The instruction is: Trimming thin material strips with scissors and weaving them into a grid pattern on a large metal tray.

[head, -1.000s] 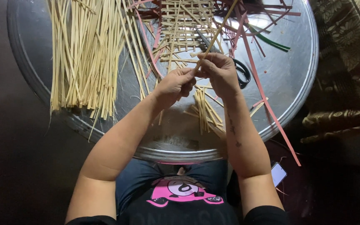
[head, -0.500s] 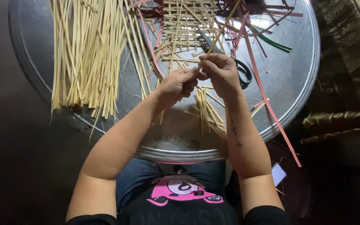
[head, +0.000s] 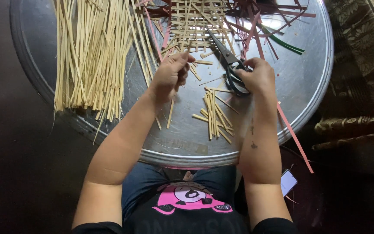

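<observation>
Head view: right hand (head: 258,76) grasps black scissors (head: 229,65), blades pointing up-left; left hand (head: 169,76) pinches a strip end.

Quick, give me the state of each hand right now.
Left hand: closed, pinching the weave of bamboo strips.
Right hand: closed on the handles of the black scissors.

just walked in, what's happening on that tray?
A person is weaving strips into a mat on a round metal tray. The right hand rests on black scissors, blades pointing at the mat. The left hand pinches a strip at the mat's near edge. A bundle of pale strips lies to the left, and short offcuts sit between the forearms.
</observation>
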